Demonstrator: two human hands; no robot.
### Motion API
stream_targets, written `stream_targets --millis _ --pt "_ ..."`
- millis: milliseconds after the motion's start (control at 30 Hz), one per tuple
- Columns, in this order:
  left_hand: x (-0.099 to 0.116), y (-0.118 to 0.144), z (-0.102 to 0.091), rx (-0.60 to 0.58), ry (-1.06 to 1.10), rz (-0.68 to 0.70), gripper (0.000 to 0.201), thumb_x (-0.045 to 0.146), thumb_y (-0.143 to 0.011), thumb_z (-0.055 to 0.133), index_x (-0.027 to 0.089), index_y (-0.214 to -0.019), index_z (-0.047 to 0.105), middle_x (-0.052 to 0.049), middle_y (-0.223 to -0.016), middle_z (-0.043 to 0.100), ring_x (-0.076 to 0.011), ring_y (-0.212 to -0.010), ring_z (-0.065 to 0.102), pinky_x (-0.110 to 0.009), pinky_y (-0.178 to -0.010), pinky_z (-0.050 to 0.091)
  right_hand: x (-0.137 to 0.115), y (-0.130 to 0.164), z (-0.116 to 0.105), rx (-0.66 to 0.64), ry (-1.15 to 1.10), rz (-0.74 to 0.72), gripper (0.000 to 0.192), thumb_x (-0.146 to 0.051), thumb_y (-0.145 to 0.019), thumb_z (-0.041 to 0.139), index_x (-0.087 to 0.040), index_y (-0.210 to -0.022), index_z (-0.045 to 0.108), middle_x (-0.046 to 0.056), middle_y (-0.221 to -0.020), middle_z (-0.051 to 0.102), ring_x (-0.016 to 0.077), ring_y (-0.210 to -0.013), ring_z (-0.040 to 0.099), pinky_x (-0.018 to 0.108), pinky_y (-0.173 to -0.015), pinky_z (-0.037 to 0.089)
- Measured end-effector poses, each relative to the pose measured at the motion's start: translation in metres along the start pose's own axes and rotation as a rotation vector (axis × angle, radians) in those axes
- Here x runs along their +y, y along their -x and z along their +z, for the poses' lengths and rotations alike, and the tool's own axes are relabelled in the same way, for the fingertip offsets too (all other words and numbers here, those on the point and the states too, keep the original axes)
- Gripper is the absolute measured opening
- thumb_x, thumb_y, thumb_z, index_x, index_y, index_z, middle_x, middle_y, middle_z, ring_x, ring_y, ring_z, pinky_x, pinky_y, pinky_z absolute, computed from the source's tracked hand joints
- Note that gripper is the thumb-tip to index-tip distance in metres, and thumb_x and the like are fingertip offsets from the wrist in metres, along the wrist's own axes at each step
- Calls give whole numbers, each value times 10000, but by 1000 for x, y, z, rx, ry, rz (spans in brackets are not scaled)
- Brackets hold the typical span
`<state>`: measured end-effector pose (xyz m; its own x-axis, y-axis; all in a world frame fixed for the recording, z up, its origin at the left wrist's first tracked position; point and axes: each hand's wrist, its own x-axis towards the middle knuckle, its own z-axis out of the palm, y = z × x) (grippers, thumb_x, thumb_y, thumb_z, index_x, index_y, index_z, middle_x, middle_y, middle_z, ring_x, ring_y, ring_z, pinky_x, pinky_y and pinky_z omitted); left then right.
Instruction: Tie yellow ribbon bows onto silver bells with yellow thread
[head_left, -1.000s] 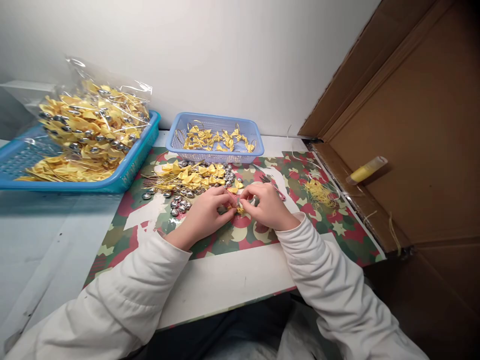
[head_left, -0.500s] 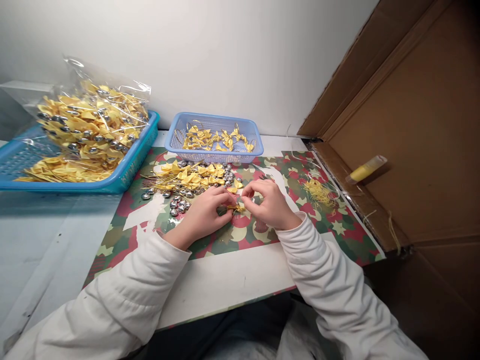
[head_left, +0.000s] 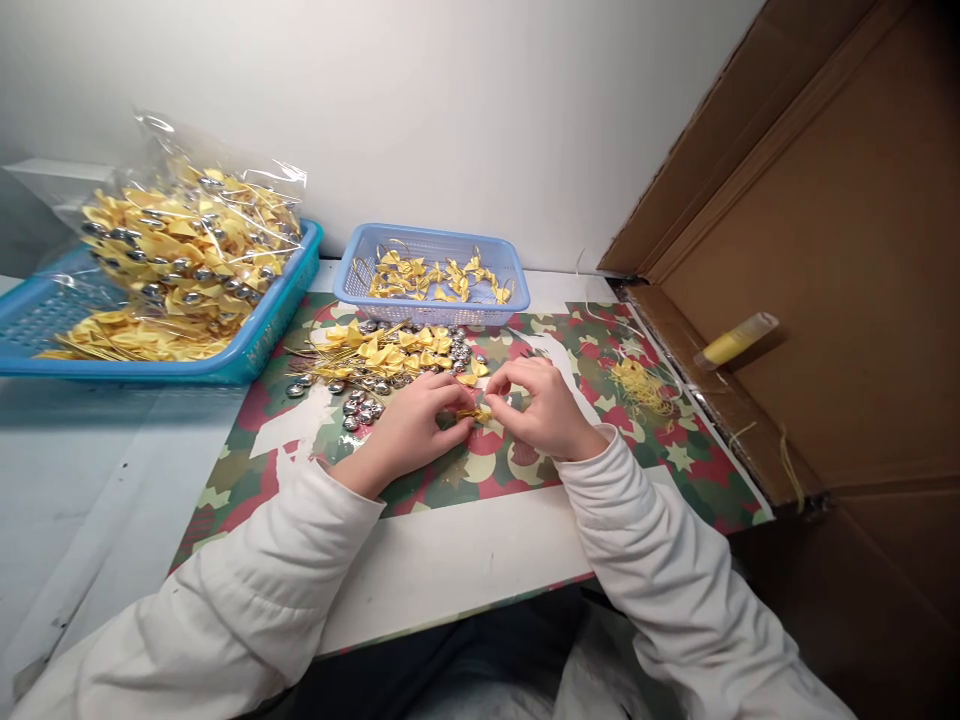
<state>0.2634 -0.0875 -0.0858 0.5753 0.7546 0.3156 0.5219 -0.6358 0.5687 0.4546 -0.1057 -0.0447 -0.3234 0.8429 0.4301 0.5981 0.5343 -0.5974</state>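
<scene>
Both hands pinching one small yellow bow point(head_left: 475, 412) low over the camouflage-print mat point(head_left: 660, 470).

Left hand point(head_left: 412, 428) and right hand point(head_left: 546, 408) meeting at mid-mat, fingers point(head_left: 450, 396) of each closed on the bow between them, wrists in white sleeves. Just beyond the left hand, a loose pile of yellow bows point(head_left: 382, 352) mixed with silver beads point(head_left: 358, 408). Behind that, at the wall, a lilac basket point(head_left: 431, 306) holding a few more bows. Far left on the tabletop point(head_left: 450, 570), a blue tray point(head_left: 247, 355) carrying a clear bag of bows point(head_left: 191, 250). Right of the hands, a tangle of yellow thread point(head_left: 637, 385); further right, on the cardboard point(head_left: 840, 300), a yellow tube point(head_left: 733, 340).
</scene>
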Motion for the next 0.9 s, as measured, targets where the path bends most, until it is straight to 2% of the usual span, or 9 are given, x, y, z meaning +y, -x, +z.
stream_targets --millis 167,300,500,567,667,767,833,900 --pt "-1 -1 1 1 -9 44 132 259 -852 558 205 -840 678 -59 -905 656 -222 -896 580 -346 -800 455 0 0 -1 -24 10 13 125 -206 -793 567 -206 -669 564 -10 -676 657 151 -673 596 302 -760 393" --pt "0 -2 2 0 -9 36 143 236 -845 541 196 -784 664 -60 -876 653 -212 -858 564 -341 -783 456 3 -1 0 -52 2 -3 119 -193 -854 512 -199 -743 554 1 -730 647 149 -692 580 296 -746 394" --pt "6 -4 -4 18 84 -68 165 273 -861 530 204 -781 658 -45 -819 670 -205 -835 567 -333 -770 449 13 -3 0 69 -31 7 129 -176 -885 462 -211 -767 498 11 -736 587 158 -687 524 280 -675 403" --pt "9 -5 -7 25 147 -109 174 292 -859 543 201 -774 664 -50 -844 684 -205 -848 579 -323 -756 453 17 -4 1 105 -28 18 136 -167 -884 458 -212 -761 495 13 -732 581 162 -694 525 281 -675 401" --pt "14 -4 -9 31 280 -202 198 334 -854 567 187 -755 656 -45 -793 674 -185 -760 587 -285 -644 448 23 -5 4 131 -13 67 140 -167 -883 463 -211 -758 509 17 -743 595 169 -712 537 290 -692 404" --pt "16 -3 -7 23 494 -295 242 398 -851 585 179 -768 643 -34 -780 673 -165 -710 601 -273 -618 462 25 -5 7 137 43 108 67 -183 -862 509 -205 -824 559 41 -853 641 195 -815 556 325 -774 412" --pt "16 -2 -4 38 647 -353 275 445 -822 623 176 -766 636 -32 -789 676 -160 -705 613 -275 -625 477 23 -3 8 193 82 71 95 -194 -833 552 -197 -923 584 71 -985 646 221 -934 547 354 -842 404" --pt "16 -2 -2 76 763 -445 307 479 -766 679 176 -783 630 -13 -720 651 -145 -630 593 -264 -569 463 18 -1 7 262 107 -8 139 -206 -809 575 -196 -948 584 83 -1024 631 229 -985 533 366 -873 389"
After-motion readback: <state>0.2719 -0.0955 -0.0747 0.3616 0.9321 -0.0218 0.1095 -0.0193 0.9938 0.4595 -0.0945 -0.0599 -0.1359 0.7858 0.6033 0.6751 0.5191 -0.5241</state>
